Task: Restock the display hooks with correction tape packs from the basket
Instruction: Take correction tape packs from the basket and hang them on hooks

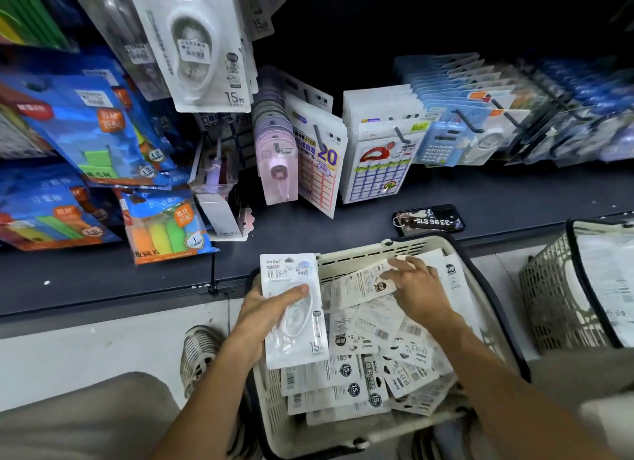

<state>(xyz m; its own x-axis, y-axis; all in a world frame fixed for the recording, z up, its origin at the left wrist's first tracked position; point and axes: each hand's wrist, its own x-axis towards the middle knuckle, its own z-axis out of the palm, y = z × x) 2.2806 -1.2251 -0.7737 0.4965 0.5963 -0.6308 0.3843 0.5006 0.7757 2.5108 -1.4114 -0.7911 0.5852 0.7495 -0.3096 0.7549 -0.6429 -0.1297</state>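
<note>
Dark shelving runs across in front of me, hung with stationery on hooks, and a dark shelf (343, 219) sits below it with a phone (429, 219) lying on it. Just under the shelf edge stands the basket (346, 253), pale plastic with a dark rim, heaped with correction tape packs (360, 374) lying mostly face down and overlapping.

My left hand (264, 317) is closed around one pack (291, 308), held face up over the basket's left side, thumb pressed across its front and the other fingers hidden behind it. My right hand (417, 288) is down in the pile near the far side of the basket, fingers loosely spread and curled onto another pack (360, 283) that is tilted up off the heap; I judge it is being lifted, though whether it is fully pinched I cannot tell.

So I am at the gathering step: collecting packs into a stack before hanging. A matching white pack (202, 44) hangs up at the top left, which I take to be the hook to fill. Next calls for turning the second pack face up, lining its hang hole with the first, then raising both to that hook
</note>
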